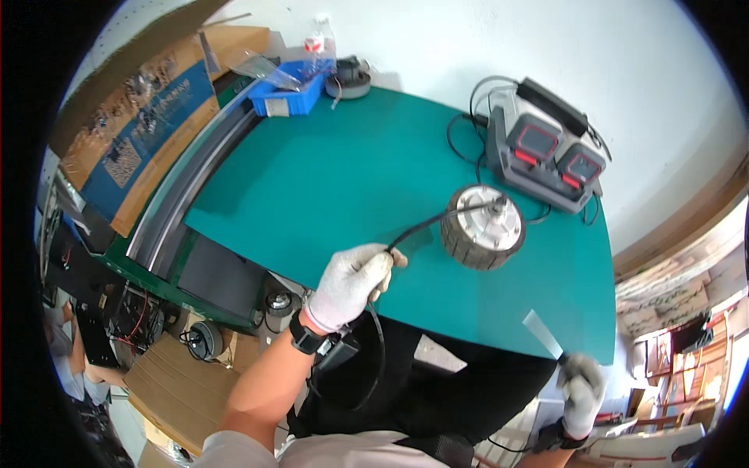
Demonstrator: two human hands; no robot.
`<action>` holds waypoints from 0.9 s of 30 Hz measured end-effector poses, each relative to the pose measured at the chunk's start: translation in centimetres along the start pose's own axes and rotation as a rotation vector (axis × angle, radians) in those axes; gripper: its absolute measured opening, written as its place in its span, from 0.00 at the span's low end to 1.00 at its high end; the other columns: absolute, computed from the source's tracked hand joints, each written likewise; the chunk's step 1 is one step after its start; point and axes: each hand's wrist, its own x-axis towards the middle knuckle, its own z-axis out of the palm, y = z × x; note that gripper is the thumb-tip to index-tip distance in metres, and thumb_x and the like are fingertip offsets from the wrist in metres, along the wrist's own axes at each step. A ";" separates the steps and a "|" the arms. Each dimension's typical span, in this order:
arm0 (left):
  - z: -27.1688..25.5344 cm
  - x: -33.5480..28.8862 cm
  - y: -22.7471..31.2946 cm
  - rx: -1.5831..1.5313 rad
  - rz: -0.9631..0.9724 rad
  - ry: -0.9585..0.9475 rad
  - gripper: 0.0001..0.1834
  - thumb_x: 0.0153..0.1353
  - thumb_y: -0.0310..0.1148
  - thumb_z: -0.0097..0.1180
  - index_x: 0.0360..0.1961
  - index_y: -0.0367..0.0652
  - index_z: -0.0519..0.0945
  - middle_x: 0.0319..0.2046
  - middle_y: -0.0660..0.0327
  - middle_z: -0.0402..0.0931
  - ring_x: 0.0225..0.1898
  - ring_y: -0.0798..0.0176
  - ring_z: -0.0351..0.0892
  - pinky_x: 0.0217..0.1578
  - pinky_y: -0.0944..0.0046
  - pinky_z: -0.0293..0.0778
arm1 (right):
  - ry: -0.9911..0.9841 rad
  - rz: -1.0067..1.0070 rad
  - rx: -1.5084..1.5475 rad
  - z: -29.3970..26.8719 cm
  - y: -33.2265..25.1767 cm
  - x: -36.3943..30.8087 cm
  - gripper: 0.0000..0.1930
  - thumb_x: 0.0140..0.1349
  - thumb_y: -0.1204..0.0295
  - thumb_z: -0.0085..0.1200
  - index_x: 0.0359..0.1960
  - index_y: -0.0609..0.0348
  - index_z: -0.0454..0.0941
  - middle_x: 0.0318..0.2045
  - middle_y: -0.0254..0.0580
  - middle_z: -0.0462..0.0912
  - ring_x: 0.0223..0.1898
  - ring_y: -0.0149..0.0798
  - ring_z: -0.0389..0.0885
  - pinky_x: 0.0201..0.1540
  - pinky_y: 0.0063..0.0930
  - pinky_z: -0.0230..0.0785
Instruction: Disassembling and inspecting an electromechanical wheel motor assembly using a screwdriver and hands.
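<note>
A wheel with a black tyre and silver metal hub (484,226) lies on its side on the green tabletop (312,171). From its axle a black cable (421,226) runs left into my left hand (355,285). That hand wears a white glove and is closed round the cable, whose loose end hangs below over the table edge. At the right front corner, my gloved right hand (581,390) is closed on a tool with a flat pale blade (541,333) and a dark base. The blade points up and left over the table. Its handle is mostly hidden by the fingers.
A grey-and-white double device with red trim (546,144) and cords stands at the back right. A blue bin (289,90), a clear bottle (320,47) and a round motor part (349,79) stand at the back. Cardboard (140,132) borders the left; another person (74,359) is at lower left.
</note>
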 end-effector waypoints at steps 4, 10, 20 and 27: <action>-0.3 0.4 -0.2 -0.051 0.008 -0.018 0.26 0.80 0.48 0.49 0.45 0.31 0.81 0.22 0.70 0.72 0.22 0.78 0.66 0.24 0.73 0.62 | -0.333 0.184 -0.413 5.3 -0.1 -3.1 0.17 0.61 0.76 0.59 0.52 0.69 0.85 0.36 0.54 0.90 0.37 0.41 0.91 0.42 0.33 0.80; -0.8 0.1 -0.7 -0.058 0.020 -0.039 0.21 0.80 0.43 0.50 0.46 0.33 0.82 0.23 0.71 0.72 0.23 0.78 0.65 0.25 0.74 0.62 | -0.178 -0.035 -0.571 14.0 6.7 -1.0 0.15 0.64 0.75 0.59 0.52 0.61 0.85 0.33 0.57 0.86 0.33 0.55 0.87 0.37 0.39 0.78; -0.3 -0.5 0.0 -0.044 -0.026 -0.024 0.17 0.80 0.37 0.48 0.45 0.34 0.84 0.24 0.71 0.73 0.23 0.80 0.66 0.26 0.74 0.62 | -0.154 -0.339 -0.766 19.1 10.2 2.3 0.14 0.65 0.69 0.59 0.52 0.53 0.86 0.28 0.49 0.86 0.28 0.51 0.87 0.32 0.42 0.80; -0.3 0.1 -0.1 -0.073 -0.012 -0.035 0.17 0.80 0.37 0.48 0.45 0.34 0.84 0.24 0.71 0.74 0.23 0.80 0.67 0.26 0.75 0.62 | -0.196 -0.288 -1.051 18.7 7.9 2.1 0.15 0.63 0.69 0.60 0.52 0.48 0.86 0.26 0.46 0.84 0.24 0.51 0.85 0.28 0.43 0.78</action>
